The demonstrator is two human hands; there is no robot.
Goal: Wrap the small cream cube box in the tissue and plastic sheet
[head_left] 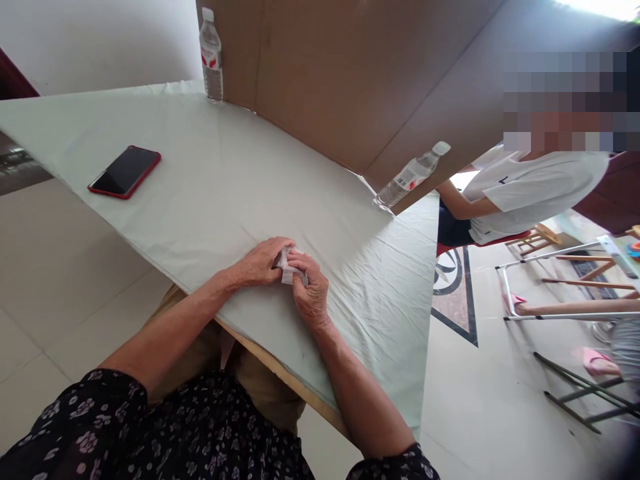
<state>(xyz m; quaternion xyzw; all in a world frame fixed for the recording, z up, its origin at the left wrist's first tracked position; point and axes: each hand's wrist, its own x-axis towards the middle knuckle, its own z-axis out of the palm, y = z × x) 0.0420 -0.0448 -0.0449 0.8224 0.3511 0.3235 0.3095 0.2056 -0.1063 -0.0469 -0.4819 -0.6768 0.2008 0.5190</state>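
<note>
Both near the front edge of the pale green tablecloth [215, 187], your left hand [257, 265] and right hand [312, 292] grip a small whitish object [288, 275] between them; cloth runs ahead to the cardboard partition [340, 80], where two plastic bottles [214, 81] bear red-marked labels [210, 60], unreadable

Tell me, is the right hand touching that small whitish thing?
Touching: the head view shows the right hand holding the small whitish thing between fingers and thumb.

Wrinkled matt cloth [200, 187] covers my desk [283, 371]; I see smooth matt cardboard [325, 80], glossy clear plastic bottles [213, 80] and a glossy-screened phone [126, 171]
</note>
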